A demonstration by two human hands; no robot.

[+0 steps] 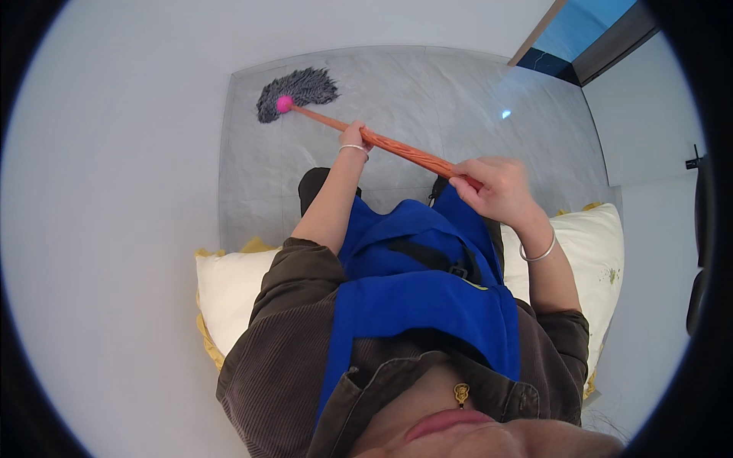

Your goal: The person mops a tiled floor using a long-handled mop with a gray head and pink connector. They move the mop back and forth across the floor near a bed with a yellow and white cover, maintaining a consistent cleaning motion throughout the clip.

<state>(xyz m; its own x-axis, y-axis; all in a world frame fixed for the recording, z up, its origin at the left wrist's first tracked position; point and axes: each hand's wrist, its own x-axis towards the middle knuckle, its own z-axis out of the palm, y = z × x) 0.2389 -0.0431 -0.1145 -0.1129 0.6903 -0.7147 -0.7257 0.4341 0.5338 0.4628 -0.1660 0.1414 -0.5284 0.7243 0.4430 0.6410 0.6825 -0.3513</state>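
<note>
Pale walls (114,206) border a grey floor (458,107), apparently tiled.

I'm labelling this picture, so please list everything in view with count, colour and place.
Mop head: 1, grey, on floor, upper left
Ball: 1, pink, where head meets handle
Mop handle: 1, orange-red, slanting across centre
Floor: 1, grey, beyond the person
Walls: several, pale, left, top and right
Frame strip: 1, tan, upper right
Cushion: 1 or 2, cannot tell; cream, yellow trim; both sides of person
Dark object: count unclear, black, right edge
Apron: 1, blue, on body
Shirt: 1, brown, under apron
Pendant: 1, gold, at neck
Bracelets: 2, silvery, one per wrist
Left hand: 1, bare, gripping handle nearer mop head
Right hand: 1, bare, gripping handle's near end
</note>
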